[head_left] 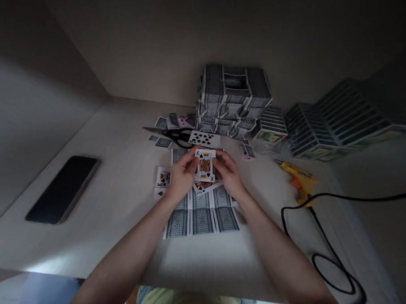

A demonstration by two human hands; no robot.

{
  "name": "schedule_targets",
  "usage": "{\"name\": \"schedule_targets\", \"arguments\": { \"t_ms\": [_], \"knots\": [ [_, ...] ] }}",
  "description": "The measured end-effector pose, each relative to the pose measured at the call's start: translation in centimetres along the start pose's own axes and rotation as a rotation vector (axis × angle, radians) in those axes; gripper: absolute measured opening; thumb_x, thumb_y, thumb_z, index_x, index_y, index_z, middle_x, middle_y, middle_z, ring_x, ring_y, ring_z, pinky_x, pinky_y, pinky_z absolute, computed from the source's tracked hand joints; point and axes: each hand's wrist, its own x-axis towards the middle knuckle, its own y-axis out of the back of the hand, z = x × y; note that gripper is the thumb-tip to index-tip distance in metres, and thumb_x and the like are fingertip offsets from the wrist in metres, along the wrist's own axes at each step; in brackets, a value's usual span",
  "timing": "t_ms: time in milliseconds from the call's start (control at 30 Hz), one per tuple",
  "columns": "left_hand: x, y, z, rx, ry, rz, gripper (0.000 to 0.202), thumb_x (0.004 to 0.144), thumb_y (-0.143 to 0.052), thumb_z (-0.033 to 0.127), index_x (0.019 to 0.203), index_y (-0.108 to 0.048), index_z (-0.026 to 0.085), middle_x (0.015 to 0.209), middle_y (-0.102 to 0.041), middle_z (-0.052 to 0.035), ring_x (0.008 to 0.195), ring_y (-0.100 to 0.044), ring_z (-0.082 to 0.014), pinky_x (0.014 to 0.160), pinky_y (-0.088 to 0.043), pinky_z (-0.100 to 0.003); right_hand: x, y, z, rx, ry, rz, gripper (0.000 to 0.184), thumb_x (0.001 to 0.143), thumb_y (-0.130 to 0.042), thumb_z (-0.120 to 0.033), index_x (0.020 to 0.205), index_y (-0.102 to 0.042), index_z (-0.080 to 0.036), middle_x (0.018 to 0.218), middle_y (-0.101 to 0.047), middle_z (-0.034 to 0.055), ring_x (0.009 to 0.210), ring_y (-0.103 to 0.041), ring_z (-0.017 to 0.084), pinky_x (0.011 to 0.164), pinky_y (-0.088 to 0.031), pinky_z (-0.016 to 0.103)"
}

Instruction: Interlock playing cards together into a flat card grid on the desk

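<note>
My left hand (182,174) and my right hand (229,174) both pinch a face-up king of spades card (205,164) by its side edges, held above the table. Under it lie more face-up cards and a grid of face-down cards (202,217) with blue patterned backs. A nine of spades (204,138) lies face up just beyond the held card. Another king card (164,176) lies face up left of my left hand.
A structure built of cards (232,101) stands at the back. Black scissors (175,133) lie left of it among loose cards. Stacked card packs (335,124) fill the back right. A yellow glue gun (299,181) with a black cord (333,260) lies right. A dark phone (64,188) lies left.
</note>
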Motion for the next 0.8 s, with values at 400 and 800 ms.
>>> {"name": "schedule_targets", "arguments": {
  "t_ms": [400,800],
  "knots": [
    [0.02,0.05,-0.01,0.023,-0.008,-0.002,0.032,0.077,-0.058,0.025,0.109,-0.064,0.019,0.099,-0.07,-0.0038,0.085,-0.064,-0.0174,0.075,-0.05,-0.03,-0.17,-0.25,-0.2,-0.039,-0.004,0.006,0.026,0.077,-0.059,-0.045,0.091,-0.052,-0.025,0.055,-0.054,-0.0064,0.044,-0.046,0.011,0.043,-0.037,0.023],
    [0.03,-0.05,0.32,-0.057,0.001,0.012,0.016,0.074,-0.057,0.021,0.089,-0.061,0.019,0.08,-0.067,-0.0007,0.069,-0.06,-0.0127,0.063,-0.047,-0.023,-0.33,-0.39,-0.03,-0.056,0.028,0.001,0.026,0.077,-0.059,-0.046,0.087,-0.051,-0.024,0.056,-0.054,-0.0062,0.045,-0.048,0.011,0.043,-0.037,0.023]
  ]
}}
